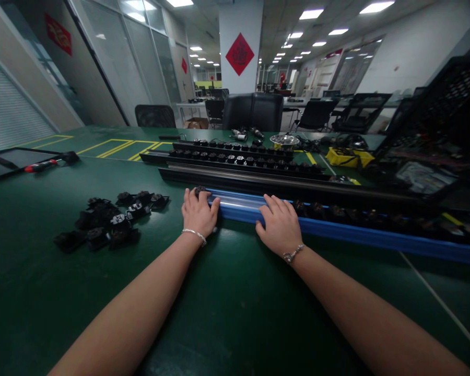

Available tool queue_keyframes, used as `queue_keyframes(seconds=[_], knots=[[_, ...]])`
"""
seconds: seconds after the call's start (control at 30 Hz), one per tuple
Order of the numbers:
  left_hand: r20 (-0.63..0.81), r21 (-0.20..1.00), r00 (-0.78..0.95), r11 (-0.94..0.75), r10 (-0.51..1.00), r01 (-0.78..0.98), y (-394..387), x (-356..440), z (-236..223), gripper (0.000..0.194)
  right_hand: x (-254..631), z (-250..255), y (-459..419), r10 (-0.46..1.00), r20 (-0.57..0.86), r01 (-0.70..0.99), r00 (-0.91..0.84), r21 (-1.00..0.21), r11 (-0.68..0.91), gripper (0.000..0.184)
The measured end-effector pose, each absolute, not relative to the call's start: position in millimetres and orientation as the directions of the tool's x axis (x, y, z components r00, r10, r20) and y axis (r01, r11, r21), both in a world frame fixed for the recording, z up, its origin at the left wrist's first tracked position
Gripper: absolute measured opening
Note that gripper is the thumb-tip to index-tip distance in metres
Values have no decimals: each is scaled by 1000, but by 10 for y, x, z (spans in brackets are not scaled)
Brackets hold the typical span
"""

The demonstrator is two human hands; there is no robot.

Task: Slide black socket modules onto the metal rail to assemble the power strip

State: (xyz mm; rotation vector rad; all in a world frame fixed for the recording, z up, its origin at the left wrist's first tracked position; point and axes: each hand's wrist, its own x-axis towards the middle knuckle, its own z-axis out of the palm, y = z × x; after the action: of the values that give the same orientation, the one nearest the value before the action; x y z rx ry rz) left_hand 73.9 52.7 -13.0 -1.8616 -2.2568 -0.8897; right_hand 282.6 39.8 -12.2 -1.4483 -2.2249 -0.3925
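A long blue channel rail lies across the green table, running off to the right edge. Small black parts sit in a row along its right portion. At its left end, my left hand is closed over a small black part, which the fingers partly hide. My right hand grips the rail farther right, fingers over the top and thumb on the near side. Between my hands the rail's channel shows bare. To the left lies a loose pile of black parts.
Black rails, some filled with similar parts, lie behind the blue one. A red-and-black tool rests by a dark-framed panel on the left. Farther back are a metal bowl and a yellow container.
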Motion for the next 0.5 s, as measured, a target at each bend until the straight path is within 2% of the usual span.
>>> queue_keyframes(seconds=[0.5], knots=[[507,375,-247,47,825,926,585,709,-190,45,2818,-114,399,790,512,916,-339,-13,402,26]])
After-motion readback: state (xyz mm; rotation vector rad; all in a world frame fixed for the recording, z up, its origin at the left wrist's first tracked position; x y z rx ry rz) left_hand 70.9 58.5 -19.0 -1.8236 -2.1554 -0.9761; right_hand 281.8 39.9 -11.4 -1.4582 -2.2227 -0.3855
